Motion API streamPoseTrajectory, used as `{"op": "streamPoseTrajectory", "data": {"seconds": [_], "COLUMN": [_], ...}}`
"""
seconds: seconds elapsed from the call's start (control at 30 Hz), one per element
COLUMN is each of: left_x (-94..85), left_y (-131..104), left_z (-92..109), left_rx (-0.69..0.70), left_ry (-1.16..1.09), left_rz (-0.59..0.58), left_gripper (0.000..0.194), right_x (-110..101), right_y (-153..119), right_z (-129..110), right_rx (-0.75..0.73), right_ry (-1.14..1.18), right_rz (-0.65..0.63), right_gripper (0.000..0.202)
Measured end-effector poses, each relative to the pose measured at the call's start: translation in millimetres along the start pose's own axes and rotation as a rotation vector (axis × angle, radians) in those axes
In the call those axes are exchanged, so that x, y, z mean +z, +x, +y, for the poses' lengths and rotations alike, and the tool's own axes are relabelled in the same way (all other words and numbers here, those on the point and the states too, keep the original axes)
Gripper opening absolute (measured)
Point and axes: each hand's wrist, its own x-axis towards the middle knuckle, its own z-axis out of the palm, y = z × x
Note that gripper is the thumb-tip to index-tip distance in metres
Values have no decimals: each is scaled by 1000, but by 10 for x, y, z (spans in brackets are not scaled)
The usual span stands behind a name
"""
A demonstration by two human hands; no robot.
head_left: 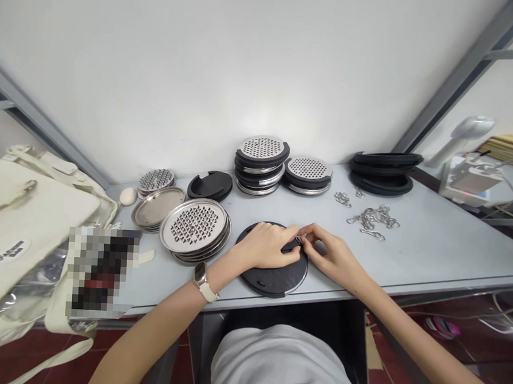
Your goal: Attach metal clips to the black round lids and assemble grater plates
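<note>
A round black disc (273,279), with a thin metal rim showing at its lower right, lies near the table's front edge. Across its top rests my left hand (266,244), holding it, with index finger and thumb reaching to its right side. My right hand (322,250) is closed in a pinch at that edge, on a small shiny metal clip (299,239) mostly hidden by fingertips. Left of the disc stands a stack of perforated metal discs (197,226). Loose metal clips (371,218) lie in a pile to the right.
Behind are stacks of black-rimmed perforated discs (262,163), (309,172) and black rings (384,173). Plain metal trays (159,207), a black cover (209,186) and a white egg-shaped object (128,196) sit at left. A cream bag (35,215) covers the left end.
</note>
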Motion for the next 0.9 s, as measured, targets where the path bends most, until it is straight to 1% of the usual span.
{"op": "streamPoseTrajectory", "data": {"seconds": [0.47,0.9], "left_x": [-8,-1], "left_y": [-1,-4], "left_z": [3,2], "left_rx": [-6,4], "left_ry": [19,21], "left_rz": [-16,-4], "left_gripper": [17,18], "right_x": [17,17], "right_y": [17,17], "right_z": [39,16], "right_rx": [-5,-42], "right_ry": [20,33], "right_rz": [-11,20], "right_gripper": [2,6]}}
